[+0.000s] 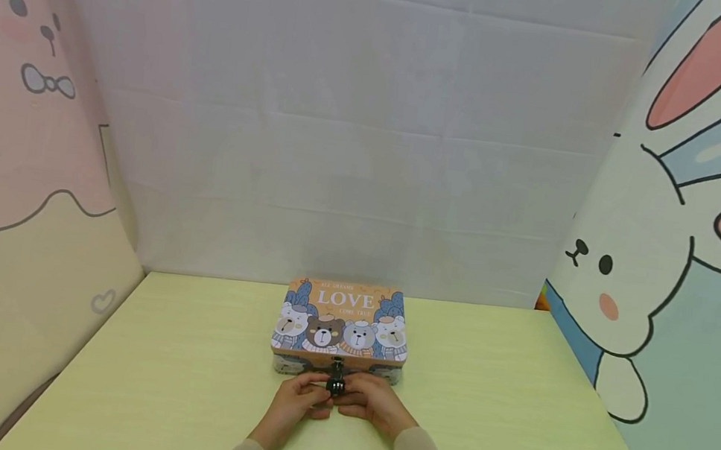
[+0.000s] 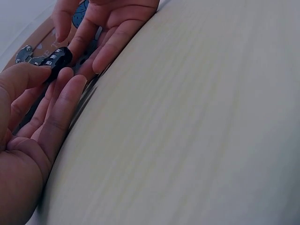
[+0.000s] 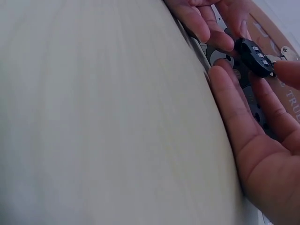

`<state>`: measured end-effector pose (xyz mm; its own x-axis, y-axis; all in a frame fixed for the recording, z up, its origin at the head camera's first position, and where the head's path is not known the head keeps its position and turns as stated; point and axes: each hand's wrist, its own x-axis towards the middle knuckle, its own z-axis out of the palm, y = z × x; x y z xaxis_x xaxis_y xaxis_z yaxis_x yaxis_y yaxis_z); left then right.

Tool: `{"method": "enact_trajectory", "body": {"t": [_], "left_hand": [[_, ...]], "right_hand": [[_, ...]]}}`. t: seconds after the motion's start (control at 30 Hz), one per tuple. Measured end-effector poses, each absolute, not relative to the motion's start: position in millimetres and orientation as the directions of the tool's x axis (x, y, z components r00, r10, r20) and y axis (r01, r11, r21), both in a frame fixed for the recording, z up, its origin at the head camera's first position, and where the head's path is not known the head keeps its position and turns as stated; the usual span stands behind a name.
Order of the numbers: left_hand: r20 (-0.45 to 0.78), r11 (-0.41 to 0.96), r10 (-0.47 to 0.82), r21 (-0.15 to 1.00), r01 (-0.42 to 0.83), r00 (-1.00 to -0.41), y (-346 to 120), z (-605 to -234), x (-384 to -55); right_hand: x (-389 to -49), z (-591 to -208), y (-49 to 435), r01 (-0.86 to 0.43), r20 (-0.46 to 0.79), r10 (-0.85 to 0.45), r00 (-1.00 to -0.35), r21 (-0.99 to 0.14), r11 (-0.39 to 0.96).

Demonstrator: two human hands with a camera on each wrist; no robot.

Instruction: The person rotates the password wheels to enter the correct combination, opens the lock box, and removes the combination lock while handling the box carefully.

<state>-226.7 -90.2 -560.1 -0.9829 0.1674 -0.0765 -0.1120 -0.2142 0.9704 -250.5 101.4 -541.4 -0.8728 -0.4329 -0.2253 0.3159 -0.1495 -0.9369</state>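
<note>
A black combination padlock [image 1: 335,386] with number dials hangs at the front latch of a tin box [image 1: 340,335] printed with bears and the word LOVE. My left hand [image 1: 296,402] pinches the padlock [image 2: 58,60] between thumb and index finger at its lower end. From the other side, my right hand [image 1: 377,404] holds the padlock [image 3: 255,58], its index finger beneath and its thumb at the latch end. The other fingers of both hands lie in front of the box. The box lid is down.
The box stands on a pale yellow-green table [image 1: 181,368]. Behind it hangs a white cloth [image 1: 357,142]. Cartoon-printed panels flank the table, a pink one [image 1: 40,141] at the left and a rabbit one [image 1: 629,288] at the right.
</note>
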Motion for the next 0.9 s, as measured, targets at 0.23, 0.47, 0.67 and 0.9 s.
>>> {"method": "enact_trajectory", "body": {"t": [0.23,0.47,0.67,0.9], "left_hand": [[-0.076,-0.218,0.172,0.969,-0.113,-0.982,-90.2,-559.7,-226.6],[-0.075,-0.218,0.17,0.97,-0.112,-0.983,-90.3,-559.7,-227.0],[-0.075,-0.22,0.173,0.969,-0.113,-0.982,-90.6,-559.6,-227.6],[-0.081,-0.223,0.175,0.967,-0.119,-0.981,-90.6,-560.6,-227.4]], "right_hand": [[-249.2,-541.5,102.1,0.309,-0.211,-0.446,-0.87,-0.938,-0.159],[-249.9,-541.5,101.8,0.305,-0.217,-0.437,-0.873,-0.942,-0.14],[-251.1,-544.0,101.0,0.294,-0.211,-0.426,-0.88,-0.946,-0.138],[-250.6,-544.8,99.8,0.283,-0.207,-0.418,-0.884,-0.95,-0.129]]}}
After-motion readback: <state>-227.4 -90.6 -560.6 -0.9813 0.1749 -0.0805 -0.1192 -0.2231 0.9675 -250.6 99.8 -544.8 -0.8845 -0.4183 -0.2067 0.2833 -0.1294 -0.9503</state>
